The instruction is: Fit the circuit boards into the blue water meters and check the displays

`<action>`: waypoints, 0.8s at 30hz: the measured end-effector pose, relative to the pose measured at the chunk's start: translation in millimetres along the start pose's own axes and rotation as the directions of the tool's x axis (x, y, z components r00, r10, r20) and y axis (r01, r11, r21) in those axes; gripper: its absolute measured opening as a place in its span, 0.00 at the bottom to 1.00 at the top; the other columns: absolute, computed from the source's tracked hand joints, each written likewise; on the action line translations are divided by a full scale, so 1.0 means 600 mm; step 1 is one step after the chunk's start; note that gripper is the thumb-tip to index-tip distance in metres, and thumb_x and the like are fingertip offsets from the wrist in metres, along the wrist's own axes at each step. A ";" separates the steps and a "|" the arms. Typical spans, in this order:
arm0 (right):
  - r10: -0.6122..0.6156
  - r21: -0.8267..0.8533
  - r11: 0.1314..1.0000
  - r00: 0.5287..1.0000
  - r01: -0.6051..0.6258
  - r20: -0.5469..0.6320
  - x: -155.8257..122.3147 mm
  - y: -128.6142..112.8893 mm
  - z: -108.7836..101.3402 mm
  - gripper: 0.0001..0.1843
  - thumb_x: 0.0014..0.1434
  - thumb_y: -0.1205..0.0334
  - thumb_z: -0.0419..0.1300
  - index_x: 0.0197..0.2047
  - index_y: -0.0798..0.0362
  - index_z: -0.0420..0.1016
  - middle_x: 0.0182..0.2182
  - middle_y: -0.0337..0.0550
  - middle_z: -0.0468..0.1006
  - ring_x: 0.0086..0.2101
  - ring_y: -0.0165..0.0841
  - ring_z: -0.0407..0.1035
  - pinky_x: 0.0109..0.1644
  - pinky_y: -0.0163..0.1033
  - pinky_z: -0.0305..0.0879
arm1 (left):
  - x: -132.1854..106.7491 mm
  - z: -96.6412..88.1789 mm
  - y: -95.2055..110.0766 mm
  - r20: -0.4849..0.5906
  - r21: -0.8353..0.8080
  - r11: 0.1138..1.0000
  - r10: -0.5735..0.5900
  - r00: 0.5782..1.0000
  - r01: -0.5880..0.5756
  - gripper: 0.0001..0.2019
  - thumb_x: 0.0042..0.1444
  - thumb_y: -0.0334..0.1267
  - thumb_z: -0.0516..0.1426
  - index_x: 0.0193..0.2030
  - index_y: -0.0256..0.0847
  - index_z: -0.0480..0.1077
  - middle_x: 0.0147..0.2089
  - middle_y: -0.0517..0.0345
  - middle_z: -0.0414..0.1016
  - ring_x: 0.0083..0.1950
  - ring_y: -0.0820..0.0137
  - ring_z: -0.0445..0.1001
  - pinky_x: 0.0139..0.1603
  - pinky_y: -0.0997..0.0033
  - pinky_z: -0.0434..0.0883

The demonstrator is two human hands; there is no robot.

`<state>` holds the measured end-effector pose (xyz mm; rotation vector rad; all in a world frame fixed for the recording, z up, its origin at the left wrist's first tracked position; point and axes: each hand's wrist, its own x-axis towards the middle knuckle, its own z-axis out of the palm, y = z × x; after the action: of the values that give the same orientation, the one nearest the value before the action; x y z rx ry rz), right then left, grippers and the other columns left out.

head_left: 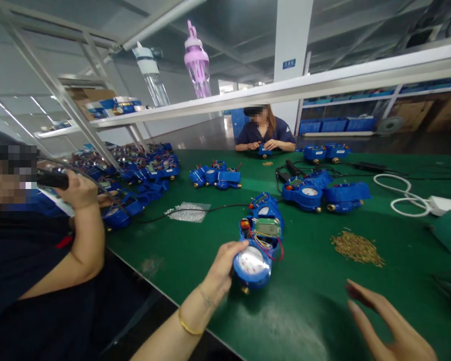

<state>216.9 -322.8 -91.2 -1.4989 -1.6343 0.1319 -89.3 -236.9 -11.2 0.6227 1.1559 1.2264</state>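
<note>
My left hand (221,265) grips the side of a blue water meter (253,273), thumb on the rim of its round dial. Behind the dial, the meter's box is uncovered, showing a circuit board (267,227) with red and yellow wires. My right hand (389,321) hovers low on the right with thumb and fingers apart, holding nothing. Ahead of it lies a heap of small brass-coloured screws (357,248). Another blue meter (265,204) sits directly behind the gripped one.
More blue meters (310,193) stand at centre right. A clear bag of small silvery parts (190,211) lies left, crossed by a black cable. A white cable (409,195) curls at right. One co-worker (265,130) sits opposite; another (78,220) works at left with a dark tool.
</note>
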 end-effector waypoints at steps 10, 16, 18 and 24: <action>0.057 0.461 0.835 0.881 -0.300 0.470 0.052 -0.041 -0.088 0.33 0.64 0.50 0.62 0.69 0.41 0.58 0.69 0.48 0.61 0.65 0.43 0.60 0.64 0.45 0.66 | -0.149 0.106 -0.172 0.075 -0.006 0.972 -0.234 0.969 0.236 0.26 0.35 0.53 0.73 0.30 0.37 0.69 0.26 0.61 0.74 0.28 0.72 0.71 0.31 0.74 0.66; -0.184 0.197 0.975 0.883 0.106 0.433 0.091 -0.036 -0.081 0.31 0.64 0.50 0.62 0.68 0.44 0.62 0.61 0.50 0.72 0.59 0.45 0.69 0.60 0.53 0.73 | -0.144 0.100 -0.172 0.137 0.107 0.971 -0.228 0.964 0.215 0.26 0.40 0.57 0.70 0.34 0.38 0.69 0.32 0.56 0.75 0.35 0.68 0.72 0.38 0.71 0.67; -0.263 0.123 0.965 0.888 0.233 0.377 0.097 -0.045 -0.081 0.28 0.64 0.51 0.62 0.65 0.46 0.65 0.56 0.50 0.75 0.54 0.43 0.73 0.56 0.51 0.76 | -0.141 0.093 -0.174 0.171 0.132 0.969 -0.230 0.958 0.210 0.27 0.41 0.57 0.69 0.38 0.39 0.69 0.37 0.53 0.76 0.40 0.65 0.74 0.42 0.68 0.68; -0.454 -0.019 0.887 0.879 0.461 0.148 0.085 -0.088 -0.097 0.25 0.65 0.63 0.61 0.64 0.54 0.65 0.56 0.52 0.74 0.57 0.42 0.68 0.59 0.49 0.69 | -0.137 0.083 -0.156 0.145 0.300 0.938 0.137 0.980 -0.176 0.28 0.54 0.50 0.64 0.58 0.42 0.63 0.64 0.43 0.66 0.67 0.56 0.63 0.63 0.60 0.63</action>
<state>221.5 -321.0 2.6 -1.1188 -2.0773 -0.0735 -0.6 -330.5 -48.0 1.0316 1.2242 1.1286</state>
